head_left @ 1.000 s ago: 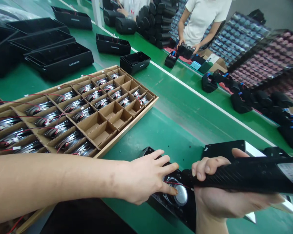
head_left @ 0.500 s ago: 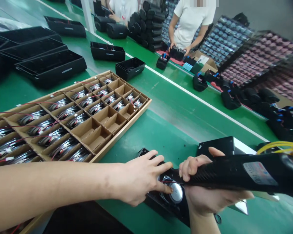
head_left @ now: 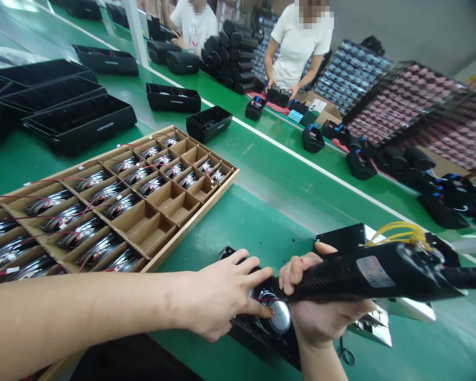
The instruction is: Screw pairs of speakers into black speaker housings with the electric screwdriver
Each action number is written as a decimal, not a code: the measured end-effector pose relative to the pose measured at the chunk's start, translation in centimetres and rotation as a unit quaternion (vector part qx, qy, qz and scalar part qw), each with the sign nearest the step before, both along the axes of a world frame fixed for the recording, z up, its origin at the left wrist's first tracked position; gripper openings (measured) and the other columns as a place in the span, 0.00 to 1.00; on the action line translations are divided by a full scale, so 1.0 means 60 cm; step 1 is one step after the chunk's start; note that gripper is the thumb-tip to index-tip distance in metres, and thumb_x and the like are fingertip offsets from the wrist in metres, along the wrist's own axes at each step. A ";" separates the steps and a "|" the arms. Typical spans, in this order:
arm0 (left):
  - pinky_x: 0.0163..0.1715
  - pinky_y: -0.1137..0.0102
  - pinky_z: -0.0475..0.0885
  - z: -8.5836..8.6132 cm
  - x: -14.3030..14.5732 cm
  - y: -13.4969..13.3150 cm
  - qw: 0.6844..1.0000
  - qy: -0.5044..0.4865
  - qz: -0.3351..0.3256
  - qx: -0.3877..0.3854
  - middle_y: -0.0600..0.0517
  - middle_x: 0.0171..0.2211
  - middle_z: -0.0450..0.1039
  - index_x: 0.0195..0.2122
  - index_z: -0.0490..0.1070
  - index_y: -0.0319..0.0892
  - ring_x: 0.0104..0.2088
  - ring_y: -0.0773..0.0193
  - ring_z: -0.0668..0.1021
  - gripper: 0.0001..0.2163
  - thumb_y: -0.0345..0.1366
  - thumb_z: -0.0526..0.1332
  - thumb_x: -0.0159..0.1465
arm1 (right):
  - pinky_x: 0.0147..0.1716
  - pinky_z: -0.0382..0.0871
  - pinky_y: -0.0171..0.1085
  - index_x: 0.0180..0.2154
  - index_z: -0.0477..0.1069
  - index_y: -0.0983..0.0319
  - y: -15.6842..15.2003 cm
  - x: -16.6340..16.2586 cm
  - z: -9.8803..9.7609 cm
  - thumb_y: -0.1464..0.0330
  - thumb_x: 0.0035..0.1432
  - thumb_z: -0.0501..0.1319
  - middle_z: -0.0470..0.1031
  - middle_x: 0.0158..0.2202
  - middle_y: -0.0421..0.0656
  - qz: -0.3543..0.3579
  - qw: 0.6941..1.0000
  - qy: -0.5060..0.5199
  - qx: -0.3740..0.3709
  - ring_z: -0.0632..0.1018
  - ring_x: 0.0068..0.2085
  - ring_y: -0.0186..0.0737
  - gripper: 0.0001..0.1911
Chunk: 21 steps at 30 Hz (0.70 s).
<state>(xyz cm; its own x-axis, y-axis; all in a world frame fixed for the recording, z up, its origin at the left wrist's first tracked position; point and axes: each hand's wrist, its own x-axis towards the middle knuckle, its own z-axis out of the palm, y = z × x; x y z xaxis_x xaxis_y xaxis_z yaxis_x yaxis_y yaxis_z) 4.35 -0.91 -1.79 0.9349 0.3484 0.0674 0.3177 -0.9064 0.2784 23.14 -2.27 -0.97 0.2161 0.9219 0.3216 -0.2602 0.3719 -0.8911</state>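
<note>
My right hand (head_left: pixel 315 312) is wrapped around a black electric screwdriver (head_left: pixel 341 278), whose front end points left over a black speaker housing (head_left: pixel 257 338). In the housing lies a round speaker driver (head_left: pixel 280 317) with a silver metal back and a red wire. My left hand (head_left: pixel 232 291) rests across the housing with fingers spread, its thumb touching the driver. An index fingertip lies close to the front of the screwdriver. The screwdriver's bit and the screw spot are hidden by my hands.
A divided cardboard tray (head_left: pixel 190 230) of wired speaker drivers is at left. Black housings (head_left: pixel 83 119) stand behind it. At right are a black box (head_left: pixel 339 235) and a shiny metal piece (head_left: pixel 375 325). Across the table, a person (head_left: pixel 299 47) handles black parts, with another person further left.
The view has shifted slightly, showing more of the screwdriver's rear end and yellow loops. Both hands keep the same hold and place at the housing.
</note>
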 end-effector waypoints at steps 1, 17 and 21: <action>0.61 0.49 0.65 -0.001 0.001 0.000 1.000 -0.001 0.001 0.003 0.42 0.65 0.63 0.67 0.71 0.59 0.57 0.43 0.70 0.33 0.45 0.73 0.59 | 0.15 0.64 0.34 0.45 0.78 0.53 0.000 -0.001 0.001 0.29 0.55 0.55 0.69 0.19 0.34 0.001 1.000 0.003 -0.001 0.65 0.15 0.33 0.38; 0.58 0.48 0.68 -0.014 0.001 -0.005 1.000 -0.016 0.007 0.000 0.43 0.63 0.65 0.64 0.73 0.60 0.56 0.43 0.71 0.32 0.45 0.74 0.58 | 0.16 0.67 0.34 0.44 0.79 0.52 -0.001 0.008 -0.008 0.33 0.52 0.63 0.73 0.21 0.36 0.043 0.997 0.045 -0.040 0.69 0.16 0.34 0.33; 0.51 0.53 0.74 -0.076 0.026 0.010 0.996 -0.058 0.026 0.058 0.45 0.63 0.72 0.54 0.80 0.53 0.50 0.49 0.76 0.14 0.35 0.56 0.75 | 0.12 0.67 0.41 0.44 0.79 0.51 0.024 0.026 -0.005 0.36 0.54 0.64 0.71 0.19 0.37 0.087 0.992 0.010 -0.086 0.70 0.15 0.42 0.30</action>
